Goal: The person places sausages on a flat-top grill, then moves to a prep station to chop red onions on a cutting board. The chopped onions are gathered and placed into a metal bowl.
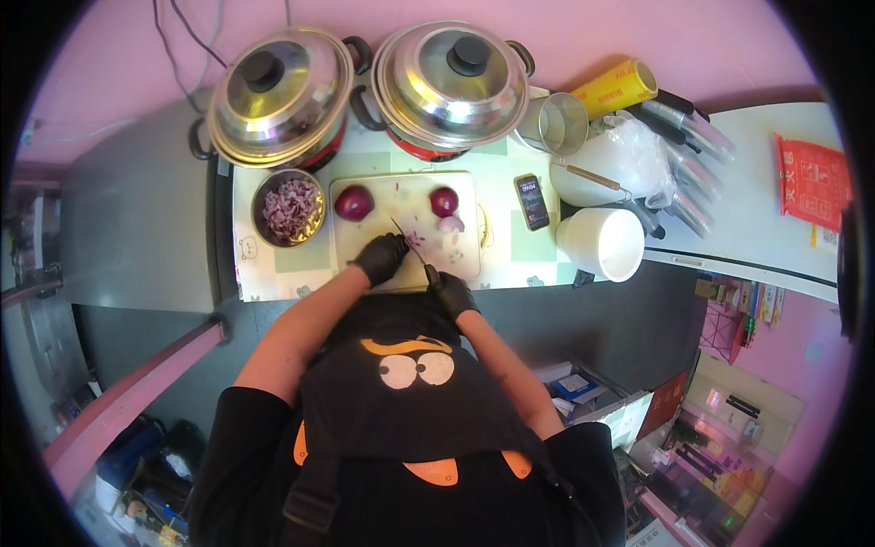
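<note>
My right hand (451,292), in a black glove, grips a knife (417,253) whose thin blade slants up and left over a white cutting board (403,188). My left hand (383,258), also black-gloved, is curled beside the blade. Whatever lies under its fingers is hidden. Small purple onion bits (416,238) lie just right of the blade. A red onion (354,203) rests at the board's upper left. Another smaller red onion (444,202) is at the upper right, with a pale onion piece (451,225) just below it. Left of the board, a metal bowl (255,217) holds chopped red onion (288,206).
Two lidded metal pots (280,102) (437,96) stand behind the board. To the right are a phone (532,202), a white tub (608,245), a clear container (557,124), a strainer's wooden handle (593,176), a yellow roll (615,89) and several stacks of clear plastic cups (690,181).
</note>
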A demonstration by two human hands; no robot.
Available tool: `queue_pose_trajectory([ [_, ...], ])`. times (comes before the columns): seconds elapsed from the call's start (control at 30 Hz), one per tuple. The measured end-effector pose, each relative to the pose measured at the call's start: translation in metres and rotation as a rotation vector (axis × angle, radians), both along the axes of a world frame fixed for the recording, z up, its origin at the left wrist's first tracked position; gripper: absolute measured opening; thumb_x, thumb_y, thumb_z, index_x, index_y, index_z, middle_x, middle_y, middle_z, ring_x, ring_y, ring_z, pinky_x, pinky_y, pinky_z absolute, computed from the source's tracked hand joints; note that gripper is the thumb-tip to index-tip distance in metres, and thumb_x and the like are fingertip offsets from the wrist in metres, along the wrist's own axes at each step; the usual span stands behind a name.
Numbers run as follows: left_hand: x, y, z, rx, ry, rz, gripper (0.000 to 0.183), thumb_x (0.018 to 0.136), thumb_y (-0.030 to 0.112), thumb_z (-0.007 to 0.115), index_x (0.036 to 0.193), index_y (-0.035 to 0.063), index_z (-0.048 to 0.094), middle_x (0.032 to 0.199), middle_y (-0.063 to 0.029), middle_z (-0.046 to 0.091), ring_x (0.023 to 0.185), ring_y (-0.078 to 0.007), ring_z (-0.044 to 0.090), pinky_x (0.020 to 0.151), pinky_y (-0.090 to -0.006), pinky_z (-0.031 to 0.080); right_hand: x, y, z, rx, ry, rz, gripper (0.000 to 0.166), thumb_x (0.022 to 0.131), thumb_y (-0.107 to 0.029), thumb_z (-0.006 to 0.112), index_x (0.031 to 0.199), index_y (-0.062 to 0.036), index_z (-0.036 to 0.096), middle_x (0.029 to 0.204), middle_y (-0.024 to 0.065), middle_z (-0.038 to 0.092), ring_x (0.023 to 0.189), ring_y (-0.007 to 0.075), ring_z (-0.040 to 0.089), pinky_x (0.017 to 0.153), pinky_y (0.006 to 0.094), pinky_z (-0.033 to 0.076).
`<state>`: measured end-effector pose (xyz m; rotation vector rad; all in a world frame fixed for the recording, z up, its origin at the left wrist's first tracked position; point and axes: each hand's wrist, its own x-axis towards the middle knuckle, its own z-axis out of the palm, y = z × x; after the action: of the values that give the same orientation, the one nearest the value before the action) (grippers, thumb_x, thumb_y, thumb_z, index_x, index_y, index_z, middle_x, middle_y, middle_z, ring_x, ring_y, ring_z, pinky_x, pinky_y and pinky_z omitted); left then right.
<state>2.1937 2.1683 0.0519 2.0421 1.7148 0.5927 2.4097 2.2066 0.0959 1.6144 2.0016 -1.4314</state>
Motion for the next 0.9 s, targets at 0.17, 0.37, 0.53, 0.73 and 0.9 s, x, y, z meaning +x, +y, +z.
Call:
queue_pose_trajectory([
  [0.17,-0.001,0.003,0.005,0.039,0.026,-0.056,0.014,0.087,0.015,0.055,0.088,0.0012,0.059,0.074,-0.0194,0.059,0.067,-0.0343,0.061,0.059,-0.0463,0.05,-0.012,-0.005,-0.018,0.133,0.023,-0.061,0.075,0.092,-0.068,0.036,0.088,0.0003,0.068,0.085,0.0233,0.068,0.086,0.0399,0.065,0.083,0.0441,0.048],
  [0.37,-0.002,-0.003,0.0,0.0,0.078,-0.014,0.014,0.086,0.014,0.054,0.09,0.0016,0.06,0.075,-0.0179,0.059,0.069,-0.0326,0.061,0.059,-0.0451,0.05,-0.008,-0.014,0.005,0.048,0.021,-0.065,0.076,0.094,-0.067,0.032,0.085,0.0002,0.067,0.085,0.0255,0.066,0.089,0.0431,0.064,0.083,0.0477,0.047],
  [0.53,-0.002,-0.001,0.001,-0.001,0.143,-0.068,0.015,0.085,0.013,0.054,0.092,0.0019,0.06,0.078,-0.018,0.061,0.07,-0.032,0.062,0.058,-0.044,0.051,-0.024,-0.012,0.003,0.019,0.048,-0.157,0.081,0.092,-0.071,0.032,0.084,0.0006,0.067,0.083,0.0258,0.066,0.089,0.0422,0.064,0.083,0.0469,0.047],
  [0.73,-0.003,0.003,0.005,0.0,0.081,-0.065,0.018,0.085,0.011,0.052,0.099,0.0045,0.061,0.079,-0.015,0.061,0.068,-0.0303,0.061,0.059,-0.0422,0.052,-0.012,-0.02,-0.011,-0.051,0.039,-0.161,0.083,0.09,-0.073,0.03,0.087,0.0001,0.069,0.084,0.0239,0.068,0.088,0.0397,0.065,0.083,0.044,0.047],
  [0.9,-0.001,-0.003,-0.009,0.015,0.162,-0.041,0.018,0.084,0.011,0.053,0.099,0.005,0.06,0.077,-0.015,0.06,0.067,-0.0301,0.061,0.059,-0.042,0.052,-0.02,-0.015,-0.005,-0.038,0.089,-0.214,0.08,0.091,-0.071,0.034,0.085,0.0009,0.069,0.077,0.0192,0.066,0.077,0.035,0.063,0.079,0.041,0.047],
])
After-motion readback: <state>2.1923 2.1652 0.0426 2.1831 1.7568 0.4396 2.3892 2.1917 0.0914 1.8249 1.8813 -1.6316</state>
